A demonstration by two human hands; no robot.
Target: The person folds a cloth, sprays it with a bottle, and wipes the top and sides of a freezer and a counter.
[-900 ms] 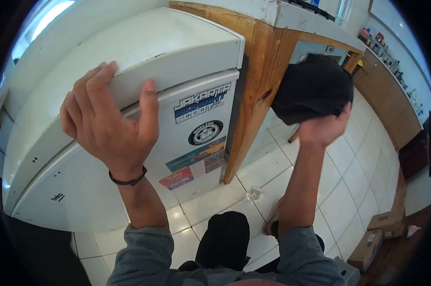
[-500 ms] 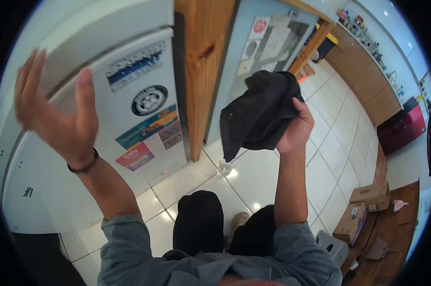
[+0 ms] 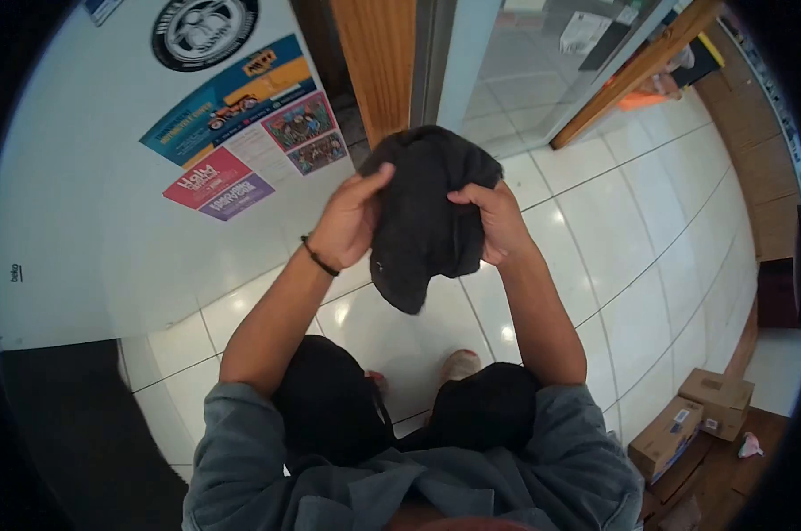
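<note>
A black cloth (image 3: 427,208), bunched and folded, hangs between my two hands in front of my knees. My left hand (image 3: 352,212), with a dark band on its wrist, grips the cloth's left side, thumb on top. On the opposite side, my right hand (image 3: 496,219) pinches it with the thumb laid over a fold. The fingers of both hands pass behind the fabric and are partly hidden. One corner of the cloth droops toward the floor.
At left stands a white fridge (image 3: 82,203) with stickers on its door. A wooden post (image 3: 378,62) and a glass-paned door (image 3: 524,80) are ahead. White floor tiles (image 3: 586,239) spread rightward. Cardboard boxes (image 3: 666,438) sit on a wooden surface at lower right.
My left hand has come down from its raised, open position by the fridge and taken hold of the cloth. The cloth has moved left, and the view has tilted down.
</note>
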